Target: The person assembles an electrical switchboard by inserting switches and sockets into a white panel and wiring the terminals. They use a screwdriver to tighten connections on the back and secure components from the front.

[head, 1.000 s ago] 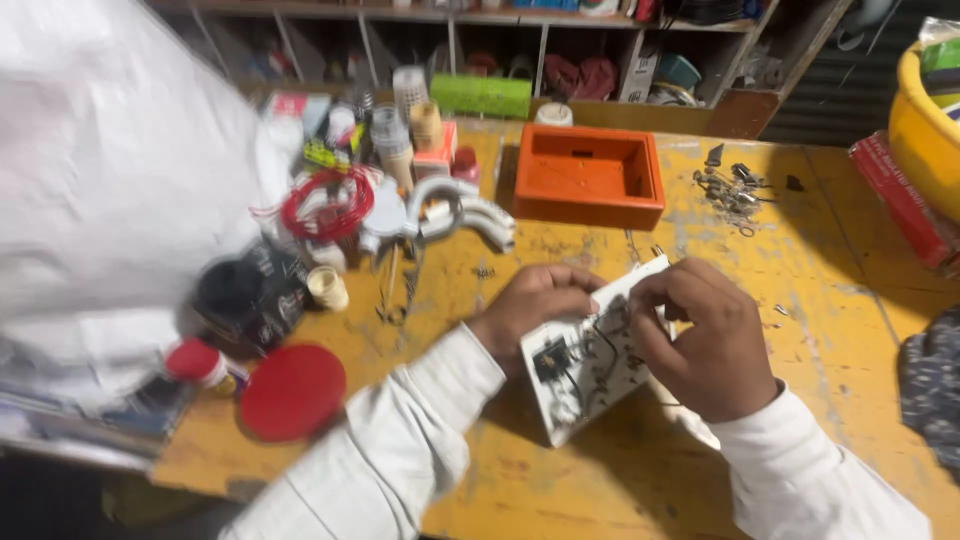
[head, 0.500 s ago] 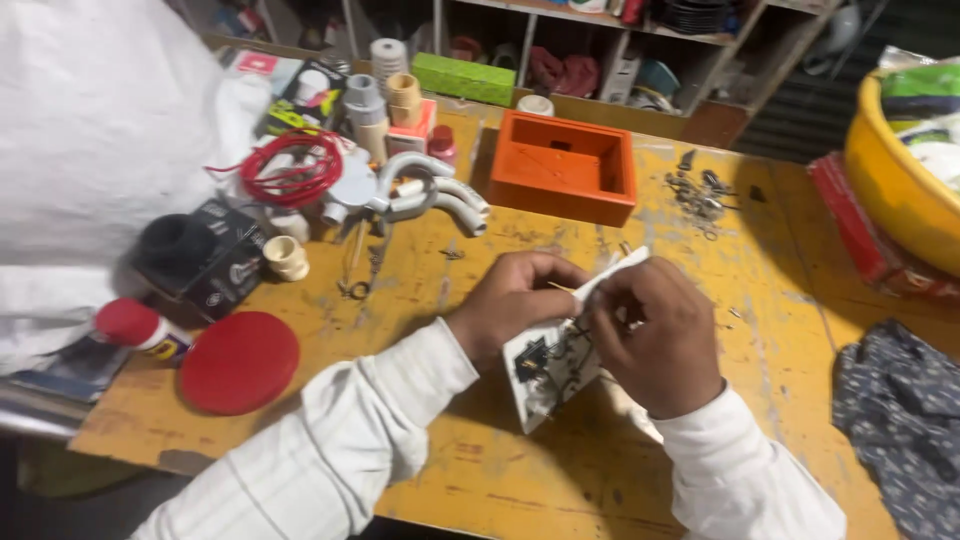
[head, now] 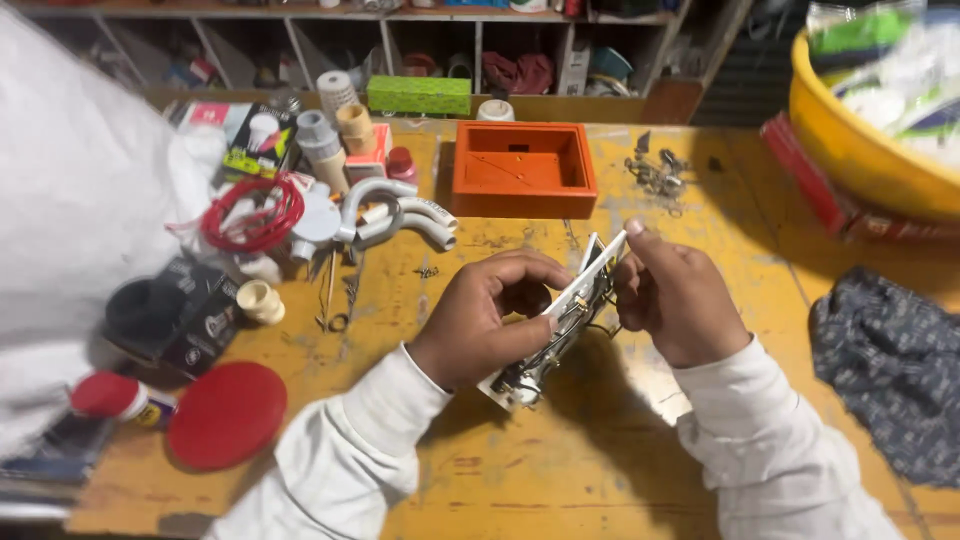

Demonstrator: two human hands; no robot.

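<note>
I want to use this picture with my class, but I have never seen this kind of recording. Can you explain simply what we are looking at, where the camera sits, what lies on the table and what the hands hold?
There is no machine here: a person in white sleeves works with bare hands. The camera is worn on that person's head and looks down, so the arms enter from the bottom edge.

The left hand and right hand together hold a white switch plate tilted on edge, with wires and metal parts showing on its back.

They work over a worn yellow table. On it lie an open orange box, white pipe bends, a coil of red wire, a red round lid, a small pile of metal screws and a dark patterned cloth. A yellow tub sits at the upper right.
</note>
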